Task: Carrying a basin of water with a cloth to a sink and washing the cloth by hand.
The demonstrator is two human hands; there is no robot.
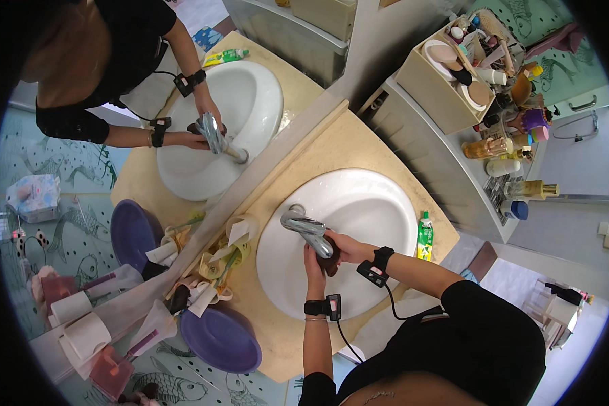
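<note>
Over the white oval sink (382,196), my left hand (314,272) and my right hand (349,249) are closed around a dark brown, rounded object (332,262). Its kind is hard to make out, since the fingers and the tap cover part of it. The chrome tap (308,229) reaches out just above the object, its end close to my fingers. Whether water runs from it cannot be seen. Each wrist wears a black band with a small cabled device. In the mirror, the same two hands meet beneath the tap.
A green and yellow tube (425,237) lies on the beige counter (277,352) right of the sink. To the left are a purple basin (222,340) and a pink dustpan-like item (111,372). A beige organizer (446,88) and several bottles stand on a shelf at upper right.
</note>
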